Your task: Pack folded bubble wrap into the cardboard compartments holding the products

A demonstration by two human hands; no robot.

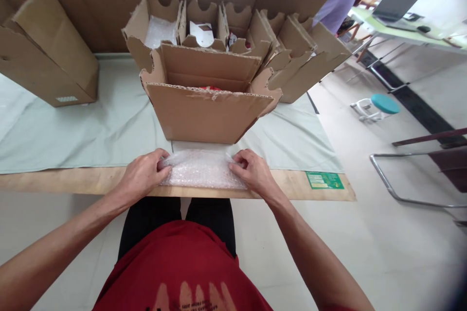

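Observation:
A sheet of bubble wrap (202, 170) lies at the near edge of the table, folded over something I cannot make out. My left hand (144, 175) grips its left end with curled fingers. My right hand (251, 171) grips its right end the same way. Just behind the wrap stands an open cardboard box (207, 109) with its flaps up and something red showing inside.
The table (73, 180) carries a pale green cloth (91, 126). More open cartons (292, 43) with dividers stand behind, and a closed carton (47, 58) at far left. A green label (324, 180) sits near the right corner. A stool (379, 105) and a metal chair frame (401, 180) stand to the right.

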